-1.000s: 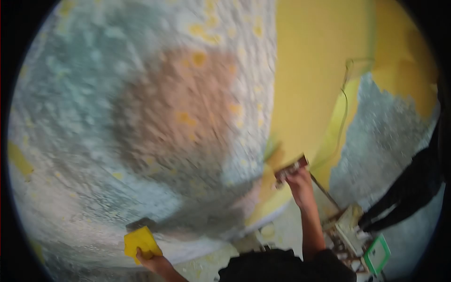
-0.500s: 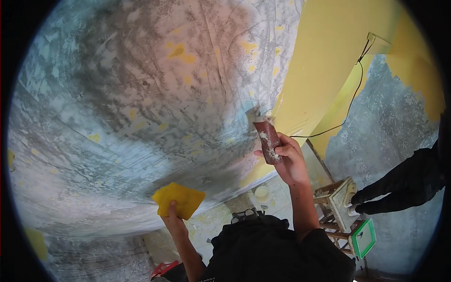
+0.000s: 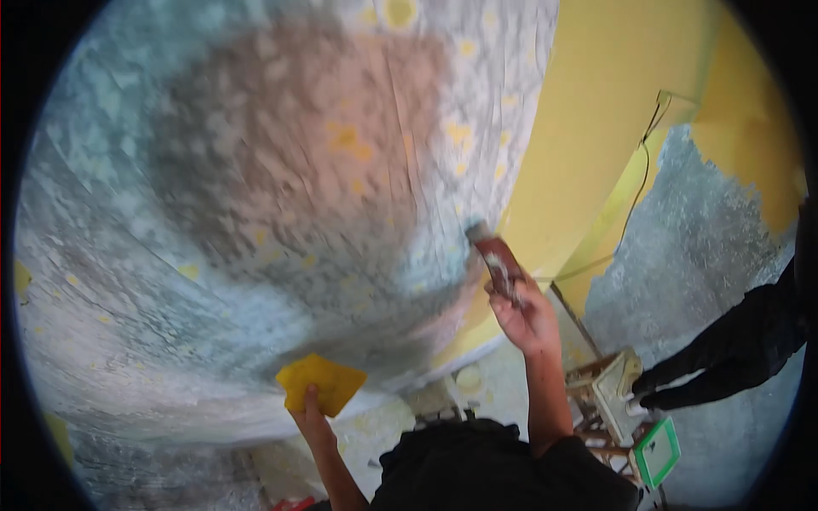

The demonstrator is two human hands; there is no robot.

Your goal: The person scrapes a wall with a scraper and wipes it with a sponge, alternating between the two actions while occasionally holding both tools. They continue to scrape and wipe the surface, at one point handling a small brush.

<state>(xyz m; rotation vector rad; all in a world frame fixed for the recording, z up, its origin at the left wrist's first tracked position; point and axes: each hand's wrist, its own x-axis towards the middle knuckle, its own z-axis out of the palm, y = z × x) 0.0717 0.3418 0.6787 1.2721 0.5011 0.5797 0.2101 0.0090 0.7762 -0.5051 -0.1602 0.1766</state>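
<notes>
My left hand (image 3: 313,422) grips a flat yellow sponge (image 3: 336,383) with uneven edges, thumb on its near face, in front of the lower wall. In my right hand (image 3: 528,319) is a curved, reddish-brown piece of sandpaper (image 3: 498,258) with pale dust on it. Its grey upper end is at the patchy grey-white wall (image 3: 213,298), close to the border with a plain yellow surface (image 3: 532,170). Whether the sandpaper touches the wall cannot be made out. Yellow spots and scrape marks dot the wall. The picture is slightly blurred.
At the right, a person in dark trousers (image 3: 716,362) stands on a wooden stool (image 3: 615,387). A green-rimmed tray (image 3: 676,443) is below it. A dark cable (image 3: 626,226) hangs along the yellow wall. A pale round container (image 3: 469,377) stands on the floor.
My right hand has turned and dropped slightly, tilting the sandpaper so that its face shows less. The left hand with the sponge is slightly lower. The view has shifted a little.
</notes>
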